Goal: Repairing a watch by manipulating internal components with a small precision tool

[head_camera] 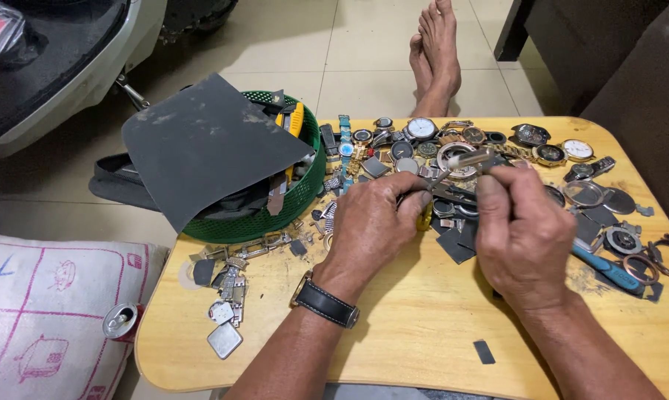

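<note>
Between left hand [375, 222] and right hand [523, 233], a small metal watch part [464, 160] is pinched.

Clutter on a low wooden table [423, 326]
Green plastic basket [290, 211] under a grey sheet [201, 141]; loose wristwatches [422, 128]; blue-handled tool [608, 270]; patterned sack [45, 318] alongside.

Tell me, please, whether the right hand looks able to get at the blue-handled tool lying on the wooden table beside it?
Probably yes. The blue-handled tool lies just right of the right hand on the wooden table, with nothing on top of it. But that hand's grip is taken up by a thin metal tool, which it would need to put down first.
</note>
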